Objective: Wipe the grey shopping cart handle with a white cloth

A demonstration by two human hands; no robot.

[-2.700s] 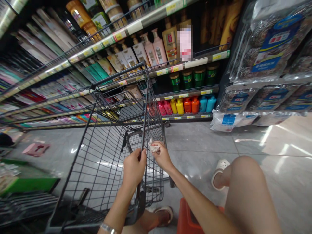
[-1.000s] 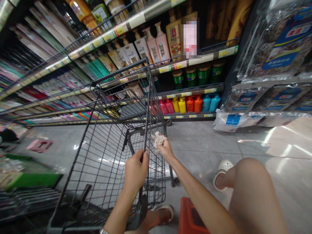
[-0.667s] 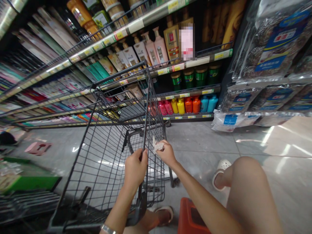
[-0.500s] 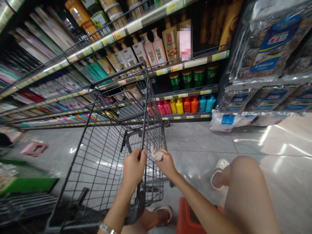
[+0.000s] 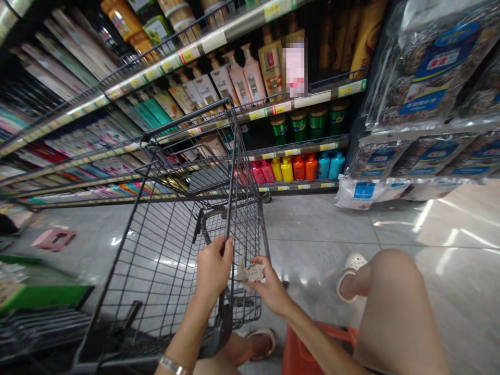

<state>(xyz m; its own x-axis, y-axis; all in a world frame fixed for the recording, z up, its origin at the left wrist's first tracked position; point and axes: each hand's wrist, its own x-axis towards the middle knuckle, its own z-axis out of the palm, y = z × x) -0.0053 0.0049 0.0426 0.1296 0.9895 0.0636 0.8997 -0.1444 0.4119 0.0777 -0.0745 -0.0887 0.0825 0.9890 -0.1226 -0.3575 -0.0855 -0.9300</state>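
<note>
A dark wire shopping cart (image 5: 156,250) stands in front of me, its basket bare in the part I see. My left hand (image 5: 213,268) is closed around the cart's right top rail, thumb upward. Just right of that rail, my right hand (image 5: 269,286) pinches a crumpled whitish cloth (image 5: 253,273) between thumb and fingers. The cloth lies against or very near the cart's wire side; whether it touches cannot be made out.
Shelves of shampoo bottles (image 5: 250,78) run behind the cart. Packs of steel wool scrubbers (image 5: 429,73) hang at the right. A red-orange stool (image 5: 300,349) is below me. A pink stool (image 5: 54,239) and a green-edged display (image 5: 50,299) stand left.
My right hand has moved down along the cart's side, and its fingers have spread more around the cloth. The left hand keeps its place on the rail.
</note>
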